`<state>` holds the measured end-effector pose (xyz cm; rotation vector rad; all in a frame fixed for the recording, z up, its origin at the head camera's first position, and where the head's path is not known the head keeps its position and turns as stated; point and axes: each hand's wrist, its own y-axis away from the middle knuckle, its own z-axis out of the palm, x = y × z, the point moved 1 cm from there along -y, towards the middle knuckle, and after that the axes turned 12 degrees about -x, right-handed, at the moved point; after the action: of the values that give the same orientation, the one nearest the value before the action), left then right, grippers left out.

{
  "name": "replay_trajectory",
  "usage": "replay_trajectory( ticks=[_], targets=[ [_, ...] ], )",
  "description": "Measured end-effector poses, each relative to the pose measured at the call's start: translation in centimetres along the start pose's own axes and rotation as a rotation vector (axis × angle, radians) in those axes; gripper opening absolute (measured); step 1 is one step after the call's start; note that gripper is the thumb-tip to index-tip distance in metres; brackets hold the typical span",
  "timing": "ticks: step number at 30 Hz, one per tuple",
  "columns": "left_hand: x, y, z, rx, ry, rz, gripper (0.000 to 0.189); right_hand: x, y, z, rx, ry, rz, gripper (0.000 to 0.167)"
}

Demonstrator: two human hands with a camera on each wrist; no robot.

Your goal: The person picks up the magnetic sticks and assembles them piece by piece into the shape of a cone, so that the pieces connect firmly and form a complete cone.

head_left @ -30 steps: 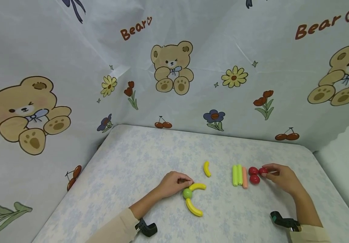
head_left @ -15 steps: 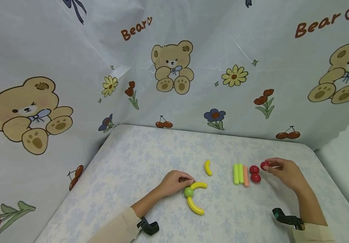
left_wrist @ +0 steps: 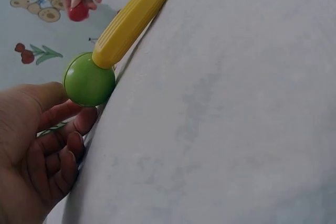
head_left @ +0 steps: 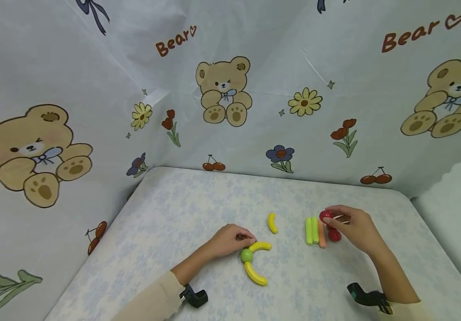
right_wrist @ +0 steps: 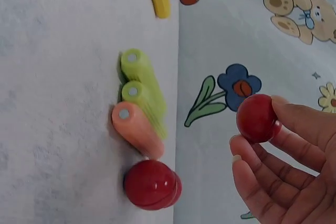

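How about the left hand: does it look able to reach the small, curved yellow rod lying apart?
Probably yes: only blue-patterned white tabletop shows between the left hand and that curved yellow rod, though that hand is busy at the glossy green ball.

This looks to me like a small screened-off recording corner, though whether in a home, a studio or a lab I can't tell; a creased, pale grey sheet (head_left: 270,35) screens the far and left sides, printed with tan cartoon bears (head_left: 225,91), flowers and the word "Bear"; it ends at my right in a wavy edge against a plain white surface (head_left: 451,205); before me spreads a whitish, blue-mottled tabletop (head_left: 198,196); black wrist-worn cameras (head_left: 195,298) sit at both my beige cuffs (head_left: 154,296).
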<state>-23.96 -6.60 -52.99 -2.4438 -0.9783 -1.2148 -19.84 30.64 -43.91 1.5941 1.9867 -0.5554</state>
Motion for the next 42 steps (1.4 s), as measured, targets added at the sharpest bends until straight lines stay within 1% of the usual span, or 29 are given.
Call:
replay_trajectory(
  ticks=[3,6,10,13,18,24,28,35,39,42],
  targets=[
    [0.3,-0.3,-0.2,-0.021,-0.017,-0.011,0.019,-1.1,0.2,0.9,-0.012,-0.016,-0.042,0.041],
    [0.8,-0.6,-0.3,-0.032,-0.059,-0.026,0.019,-1.9,0.4,1.9,-0.024,-0.017,-0.066,0.038],
    [1.5,-0.9,-0.2,-0.024,-0.145,-0.045,0.019,-2.7,0.7,3.3,-0.052,-0.023,-0.072,0.036],
    [1.8,-1.0,0.0,-0.015,-0.193,-0.066,0.019,-3.2,0.6,4.3,-0.068,-0.023,-0.085,0.035],
    [2.3,-1.1,0.1,-0.018,-0.24,-0.095,0.015,-3.8,0.5,5.8,-0.103,-0.043,-0.101,0.035],
    [2.6,-1.4,0.2,-0.034,-0.29,-0.124,0.017,-4.5,0.4,7.1,-0.171,-0.081,-0.115,0.033],
    [2.6,-1.4,0.3,-0.038,-0.29,-0.133,0.019,-4.9,0.2,7.8,-0.196,-0.083,-0.107,0.033],
    [2.2,-1.1,0.5,0.008,-0.263,-0.109,0.02,-5.0,0.0,8.8,-0.22,-0.064,-0.186,0.03],
    [2.0,-0.9,0.6,0.021,-0.229,-0.106,0.02,-5.1,-0.1,9.4,-0.257,-0.069,-0.183,0.028],
    [2.1,-0.9,0.6,0.013,-0.224,-0.119,0.02,-5.2,-0.2,9.7,-0.27,-0.073,-0.176,0.028]
  ],
)
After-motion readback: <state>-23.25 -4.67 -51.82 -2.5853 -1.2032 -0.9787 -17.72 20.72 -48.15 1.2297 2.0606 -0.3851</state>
